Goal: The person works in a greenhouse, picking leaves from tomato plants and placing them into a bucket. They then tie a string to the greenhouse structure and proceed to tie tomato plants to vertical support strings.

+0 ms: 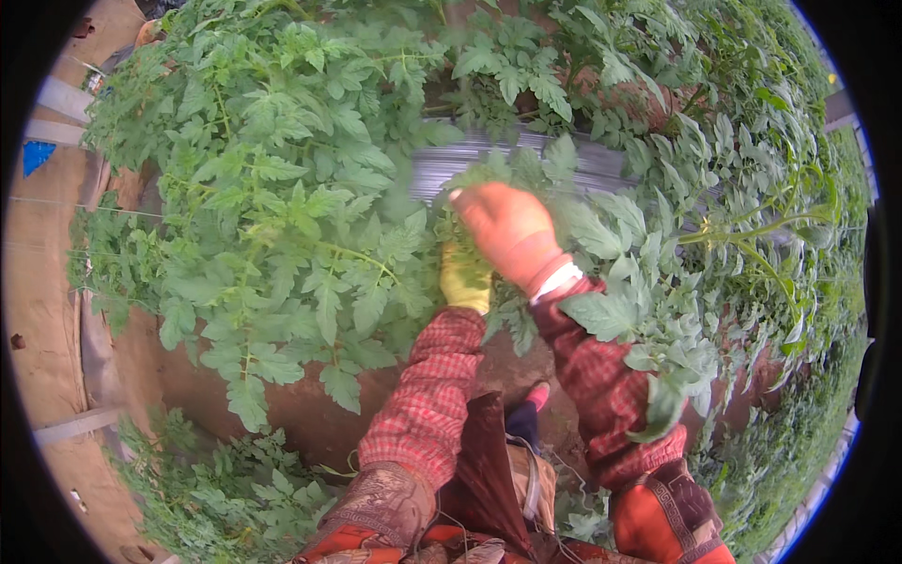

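Observation:
My right hand [504,222], in an orange glove with a white cuff, reaches into the tomato foliage [338,169] at the middle of the view. A pale tip shows at its thumb or finger end; whether that is a fingertip or a held thing I cannot tell. Just below and to the left, my left hand [465,282] wears a yellow-green glove, its fingers hidden by leaves and by the right hand. Behind both hands, ridged silvery plastic film [451,166] shows between the plants. Any stem between the fingers is hidden.
Tomato plants crowd both sides, with a yellow-flowered stem [747,236] at the right. Thin strings [106,206] cross the left side near a brown wall or ground surface [42,282]. Brown soil [282,395] and a pink shoe tip [539,395] lie below.

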The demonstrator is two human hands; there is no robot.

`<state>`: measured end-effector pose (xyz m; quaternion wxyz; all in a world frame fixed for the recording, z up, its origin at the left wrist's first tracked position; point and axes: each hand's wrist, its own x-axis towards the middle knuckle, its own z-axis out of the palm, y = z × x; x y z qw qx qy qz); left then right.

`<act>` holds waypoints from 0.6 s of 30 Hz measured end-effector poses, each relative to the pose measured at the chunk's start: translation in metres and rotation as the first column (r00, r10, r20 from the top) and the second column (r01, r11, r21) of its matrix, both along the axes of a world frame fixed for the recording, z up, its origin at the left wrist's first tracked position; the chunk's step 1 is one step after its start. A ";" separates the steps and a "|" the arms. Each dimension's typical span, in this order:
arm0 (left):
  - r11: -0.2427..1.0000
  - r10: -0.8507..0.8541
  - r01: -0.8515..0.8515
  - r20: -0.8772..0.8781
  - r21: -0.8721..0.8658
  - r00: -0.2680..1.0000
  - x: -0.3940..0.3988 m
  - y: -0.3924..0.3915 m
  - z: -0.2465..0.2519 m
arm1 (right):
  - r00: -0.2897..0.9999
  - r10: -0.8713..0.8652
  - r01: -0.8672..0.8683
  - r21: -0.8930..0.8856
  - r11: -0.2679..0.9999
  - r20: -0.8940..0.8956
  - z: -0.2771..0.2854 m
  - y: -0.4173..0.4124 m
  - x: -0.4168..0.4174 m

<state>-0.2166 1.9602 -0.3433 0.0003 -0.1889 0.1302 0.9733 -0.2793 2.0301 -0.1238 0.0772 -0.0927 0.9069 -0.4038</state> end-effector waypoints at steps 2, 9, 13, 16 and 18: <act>0.998 -0.009 0.002 0.119 0.061 0.993 0.006 -0.010 0.031 | 0.995 -0.085 0.084 -0.024 0.996 -0.044 -0.008 0.022 -0.009; 0.886 -0.230 0.282 0.181 -0.368 0.956 0.018 -0.013 -0.018 | 0.997 0.029 -0.037 0.113 0.993 0.066 -0.036 0.032 0.010; 0.952 -0.307 0.303 0.155 0.049 0.939 0.018 0.011 -0.032 | 0.945 0.312 -0.314 0.001 0.950 0.102 -0.054 0.047 0.032; 0.829 -0.399 0.436 0.177 -0.349 0.900 0.028 0.005 -0.048 | 0.948 -0.111 0.176 -0.201 0.964 0.298 -0.067 0.072 0.049; 0.715 -0.442 0.480 0.202 -0.508 0.874 0.029 0.003 -0.042 | 0.904 -0.352 0.374 -0.050 0.926 0.241 -0.074 0.083 0.056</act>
